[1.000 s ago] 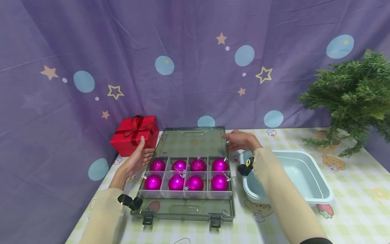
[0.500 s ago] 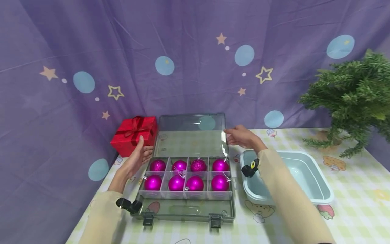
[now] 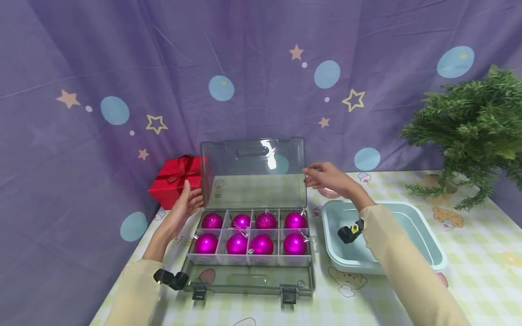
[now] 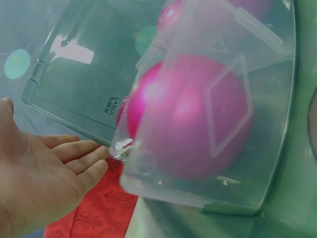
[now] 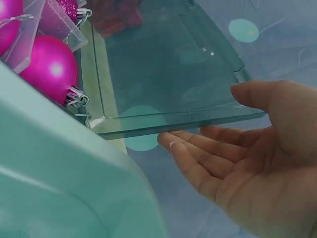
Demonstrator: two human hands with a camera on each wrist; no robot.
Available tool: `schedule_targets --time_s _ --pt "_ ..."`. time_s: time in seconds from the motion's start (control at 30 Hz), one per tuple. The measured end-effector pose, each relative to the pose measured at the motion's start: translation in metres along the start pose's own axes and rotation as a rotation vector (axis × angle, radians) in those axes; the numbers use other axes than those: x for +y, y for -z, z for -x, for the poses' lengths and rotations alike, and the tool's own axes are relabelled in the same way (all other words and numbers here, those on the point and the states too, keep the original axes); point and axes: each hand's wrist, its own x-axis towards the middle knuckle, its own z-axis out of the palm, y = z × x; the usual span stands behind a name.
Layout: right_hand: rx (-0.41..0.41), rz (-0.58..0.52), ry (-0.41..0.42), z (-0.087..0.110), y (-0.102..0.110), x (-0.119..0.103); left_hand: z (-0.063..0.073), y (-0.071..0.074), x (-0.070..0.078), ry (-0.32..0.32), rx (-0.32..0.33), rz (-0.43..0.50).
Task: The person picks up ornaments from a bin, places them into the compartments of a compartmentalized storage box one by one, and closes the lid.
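Observation:
A smoky see-through plastic case holds a divided clear tray [image 3: 232, 260] of shiny magenta Christmas baubles [image 3: 261, 244], some glittery. Its lid [image 3: 253, 181] stands raised at the back, tilted up. My left hand [image 3: 183, 210] lies by the lid's left edge with straight fingers; in the left wrist view the fingertips [image 4: 99, 153] come close to the case, and touch cannot be made out. At the lid's right edge is my right hand [image 3: 328, 176], its fingers extended. In the right wrist view, the fingers [image 5: 198, 148] are along the outside of the lid, the thumb near its corner.
A red gift box [image 3: 175, 181] with a ribbon stands behind my left hand. To the case's right sits a pale blue basin [image 3: 408, 217], under my right forearm. A green artificial tree [image 3: 477, 127] stands at the far right. Two latches [image 3: 289, 294] hang at the case's front.
The lid has swung up from lying back on the table to a steep tilt. My right hand has risen slightly along with its edge; my left hand has barely moved.

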Motion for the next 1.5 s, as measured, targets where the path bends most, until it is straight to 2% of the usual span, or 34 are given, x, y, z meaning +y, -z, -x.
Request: schedule_targets --time_s 0.43,0.57,0.77,1.0,1.17,1.23,1.4,1.5 --pt "0.058 0.176 0.113 0.03 -0.004 -0.014 0.012 0.001 0.009 -0.074 0.001 -0.116" --pt "0.049 0.152 0.107 0.039 -0.005 -0.018 0.018 -0.001 0.014 -0.103 0.029 -0.108" --pt "0.015 0.032 0.061 0.055 -0.009 -0.025 0.029 -0.002 0.021 -0.142 0.075 -0.132" --pt "0.045 -0.008 0.082 0.075 -0.026 -0.029 0.049 -0.003 0.018 -0.165 0.047 -0.1" --pt "0.102 0.042 0.115 0.091 -0.043 -0.03 0.062 -0.005 0.018 -0.143 0.029 -0.071" --pt "0.14 0.082 0.109 0.098 -0.049 -0.03 0.067 -0.006 0.02 -0.12 0.025 -0.097" --pt "0.211 0.09 0.115 0.108 -0.062 -0.029 0.078 -0.006 0.025 -0.066 0.007 -0.18" --pt "0.194 0.095 0.111 0.115 -0.064 -0.025 0.084 -0.005 0.023 -0.071 -0.014 -0.221"
